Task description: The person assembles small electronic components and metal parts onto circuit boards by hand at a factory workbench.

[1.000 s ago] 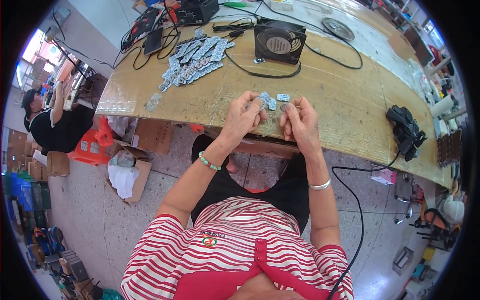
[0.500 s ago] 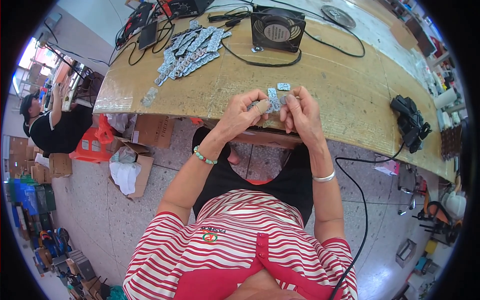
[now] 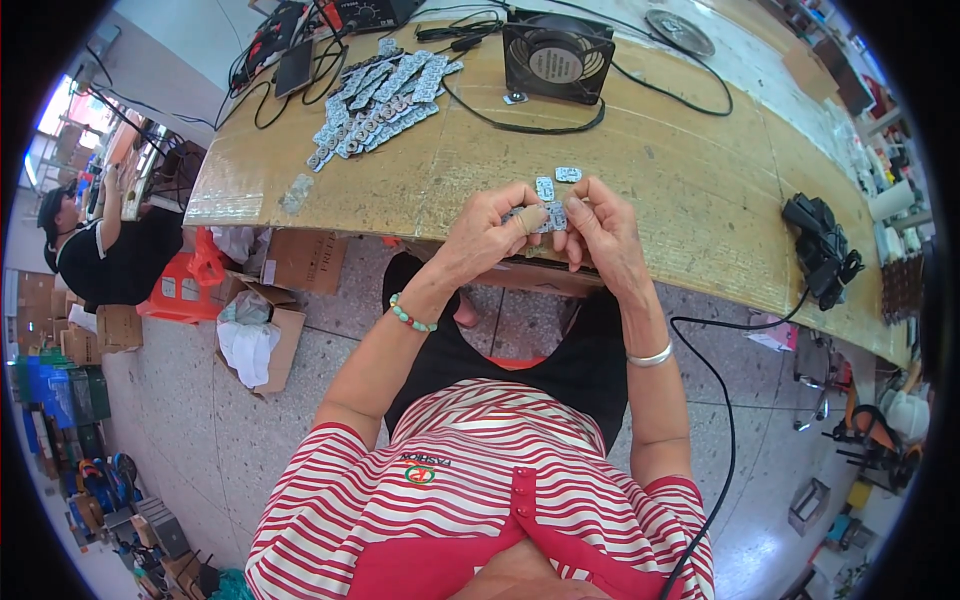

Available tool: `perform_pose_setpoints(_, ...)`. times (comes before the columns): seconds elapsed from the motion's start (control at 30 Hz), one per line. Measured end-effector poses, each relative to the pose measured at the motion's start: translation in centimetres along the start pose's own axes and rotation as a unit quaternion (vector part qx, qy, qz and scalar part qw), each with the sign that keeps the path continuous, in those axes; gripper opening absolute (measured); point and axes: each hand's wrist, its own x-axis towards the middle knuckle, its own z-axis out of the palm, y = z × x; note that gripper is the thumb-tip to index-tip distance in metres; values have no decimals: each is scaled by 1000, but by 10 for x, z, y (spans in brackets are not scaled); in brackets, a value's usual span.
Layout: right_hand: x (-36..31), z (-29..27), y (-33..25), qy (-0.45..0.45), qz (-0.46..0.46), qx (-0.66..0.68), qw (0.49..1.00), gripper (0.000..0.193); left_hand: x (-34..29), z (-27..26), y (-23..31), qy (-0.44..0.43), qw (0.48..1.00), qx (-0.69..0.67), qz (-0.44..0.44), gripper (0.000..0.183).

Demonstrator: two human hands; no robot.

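Just over the table's near edge I hold a short strip of small grey-white circuit boards (image 3: pixel 551 216). My left hand (image 3: pixel 492 226) pinches its left part between thumb and fingers, which hide that end. The fingers of my right hand (image 3: pixel 602 224) are closed at the strip's right end. Beyond my fingertips, two small single boards, one upright (image 3: pixel 544 188) and one crosswise (image 3: pixel 568 174), lie on the cardboard-covered table (image 3: pixel 470 160). A heap of similar board strips (image 3: pixel 385 100), some with round metal parts, lies at the far left.
A black fan (image 3: pixel 557 60) stands at the back with its cable on the table. A black cabled device (image 3: pixel 822 245) lies at the right edge. Further back is a round metal dish (image 3: pixel 680 33). To the left, another person (image 3: pixel 110 245) sits beside open cardboard boxes (image 3: pixel 270 340).
My right fingers have moved from holding a small round grey piece to the strip's right end. The round piece no longer shows. The strip has turned to lie more crosswise.
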Motion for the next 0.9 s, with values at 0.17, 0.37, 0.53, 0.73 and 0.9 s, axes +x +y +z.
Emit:
perform_pose_setpoints(0.17, 1, 4, 1, 16, -6, 7, 1000, 16, 1, 3, -6, -3, 999, -38, 4, 17)
perform_pose_setpoints(0.37, -3, 4, 4, 55, -32, -73, 995, 21, -2, 8, 6, -11, 999, 22, -22, 13)
perform_pose_setpoints(0.53, -2, 3, -2, 41, -21, -101, 994, 23, -1, 4, 1, -40, 999, 16, 11, 13)
perform_pose_setpoints(0.73, -5, 0, -6, 52, 10, 30, 998, 24, -8, 11, -9, 1, 996, 60, 73, 16)
perform_pose_setpoints(0.9, -4, 2, -4, 62, 3, 16, 998, 26, -12, 19, -12, 101, 950, 229, 186, 13)
